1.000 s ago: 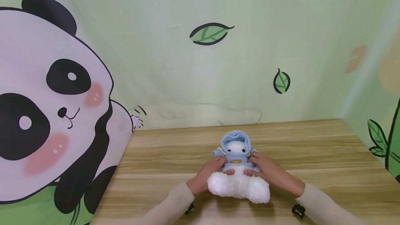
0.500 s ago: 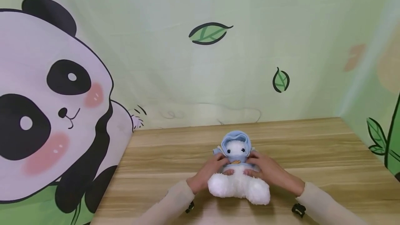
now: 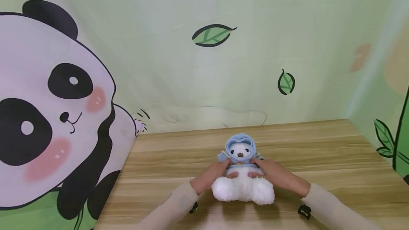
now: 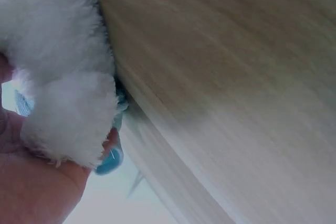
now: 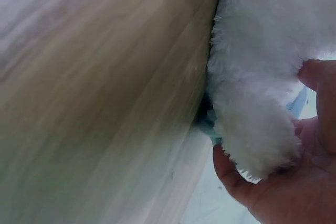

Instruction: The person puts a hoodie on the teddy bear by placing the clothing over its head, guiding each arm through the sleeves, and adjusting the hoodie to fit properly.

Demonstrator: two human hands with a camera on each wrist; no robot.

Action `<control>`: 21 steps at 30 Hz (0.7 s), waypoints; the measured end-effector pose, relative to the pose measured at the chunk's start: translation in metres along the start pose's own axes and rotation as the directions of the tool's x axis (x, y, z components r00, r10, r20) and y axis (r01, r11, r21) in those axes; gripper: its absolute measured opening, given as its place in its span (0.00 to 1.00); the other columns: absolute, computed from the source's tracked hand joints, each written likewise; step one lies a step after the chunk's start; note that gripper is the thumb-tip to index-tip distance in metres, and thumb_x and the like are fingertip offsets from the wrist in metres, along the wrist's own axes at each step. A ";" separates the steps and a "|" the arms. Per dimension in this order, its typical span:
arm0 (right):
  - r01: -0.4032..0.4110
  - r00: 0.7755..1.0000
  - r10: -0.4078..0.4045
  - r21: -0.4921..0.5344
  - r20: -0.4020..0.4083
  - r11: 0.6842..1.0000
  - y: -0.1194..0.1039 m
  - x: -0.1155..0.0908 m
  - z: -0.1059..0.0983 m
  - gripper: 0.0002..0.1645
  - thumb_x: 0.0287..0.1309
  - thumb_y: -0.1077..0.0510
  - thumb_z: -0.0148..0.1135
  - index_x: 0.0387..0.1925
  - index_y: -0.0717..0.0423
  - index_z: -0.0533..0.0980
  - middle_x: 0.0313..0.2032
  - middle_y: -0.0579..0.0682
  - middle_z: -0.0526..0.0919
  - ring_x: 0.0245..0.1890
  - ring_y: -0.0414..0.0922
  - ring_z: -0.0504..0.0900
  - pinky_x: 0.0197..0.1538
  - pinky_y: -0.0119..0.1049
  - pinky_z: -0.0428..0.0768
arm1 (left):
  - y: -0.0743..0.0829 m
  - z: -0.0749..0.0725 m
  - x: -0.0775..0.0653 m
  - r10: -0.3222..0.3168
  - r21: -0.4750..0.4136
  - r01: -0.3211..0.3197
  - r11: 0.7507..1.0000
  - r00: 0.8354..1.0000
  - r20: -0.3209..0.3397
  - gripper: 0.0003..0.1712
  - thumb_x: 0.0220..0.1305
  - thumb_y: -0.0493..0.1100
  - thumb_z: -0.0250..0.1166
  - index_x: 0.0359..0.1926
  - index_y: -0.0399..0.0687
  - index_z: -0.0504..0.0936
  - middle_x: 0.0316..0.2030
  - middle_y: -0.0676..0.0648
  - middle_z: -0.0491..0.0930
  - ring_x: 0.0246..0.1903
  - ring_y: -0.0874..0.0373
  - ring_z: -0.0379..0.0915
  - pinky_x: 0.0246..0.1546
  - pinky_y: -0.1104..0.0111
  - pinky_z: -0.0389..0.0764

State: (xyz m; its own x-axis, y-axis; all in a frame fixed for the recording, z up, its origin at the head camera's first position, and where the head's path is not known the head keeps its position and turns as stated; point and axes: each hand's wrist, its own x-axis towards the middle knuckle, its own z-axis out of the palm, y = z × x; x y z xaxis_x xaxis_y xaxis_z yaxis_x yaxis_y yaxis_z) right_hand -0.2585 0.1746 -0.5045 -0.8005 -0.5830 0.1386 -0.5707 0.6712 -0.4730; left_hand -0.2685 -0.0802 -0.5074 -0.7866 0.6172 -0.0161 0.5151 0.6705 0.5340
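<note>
A white plush bear in a light blue hoodie faces the head camera, its hood up around its face. My left hand grips the body from the left, with the thumb on the belly. From the other side my right hand holds it the same way, thumb also on the front. White fur of a leg fills the left wrist view beside the palm. In the right wrist view, fingers curl around behind the other leg. The fingers behind the hoodie are mostly hidden.
The wood-grain table extends on both sides of the bear. Behind it hangs a green backdrop with a printed panda and leaves. Each sleeve has a black wrist strap piece near it.
The bear's head has tipped up, so its brown nose now shows below the eyes. Both hands keep their grip with little shift. The hoodie front looks more bunched.
</note>
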 end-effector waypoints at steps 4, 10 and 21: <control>0.034 0.999 -0.033 0.024 -0.021 0.999 0.002 0.001 0.003 0.25 0.66 0.42 0.57 0.52 0.57 0.75 0.47 0.53 0.82 0.47 0.50 0.82 0.48 0.43 0.79 | -0.001 0.000 0.002 0.032 0.025 -0.032 0.999 0.999 0.015 0.31 0.72 0.59 0.53 0.68 0.47 0.66 0.60 0.43 0.77 0.57 0.54 0.75 0.61 0.65 0.73; 0.049 0.996 -0.049 -0.008 -0.069 0.999 0.002 -0.001 0.005 0.21 0.64 0.44 0.60 0.47 0.55 0.77 0.50 0.57 0.75 0.48 0.51 0.79 0.48 0.46 0.79 | -0.001 0.000 0.001 0.089 0.126 -0.087 0.988 0.996 -0.004 0.28 0.73 0.57 0.53 0.64 0.45 0.69 0.59 0.41 0.75 0.58 0.51 0.74 0.61 0.64 0.73; 0.055 0.998 -0.056 0.109 0.006 0.992 0.012 0.003 0.007 0.18 0.68 0.45 0.55 0.51 0.51 0.74 0.47 0.49 0.80 0.49 0.48 0.78 0.50 0.43 0.76 | 0.000 -0.006 0.003 0.031 -0.043 -0.028 0.999 0.998 0.054 0.28 0.73 0.57 0.54 0.66 0.50 0.71 0.58 0.46 0.79 0.57 0.56 0.75 0.61 0.66 0.73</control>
State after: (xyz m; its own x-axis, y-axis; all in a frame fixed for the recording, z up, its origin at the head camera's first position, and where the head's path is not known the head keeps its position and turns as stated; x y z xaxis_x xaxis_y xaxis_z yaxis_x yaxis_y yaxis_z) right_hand -0.2670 0.1775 -0.5159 -0.7663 -0.6223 0.1597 -0.5904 0.5841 -0.5570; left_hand -0.2729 -0.0816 -0.5023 -0.7509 0.6589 -0.0454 0.5221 0.6344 0.5700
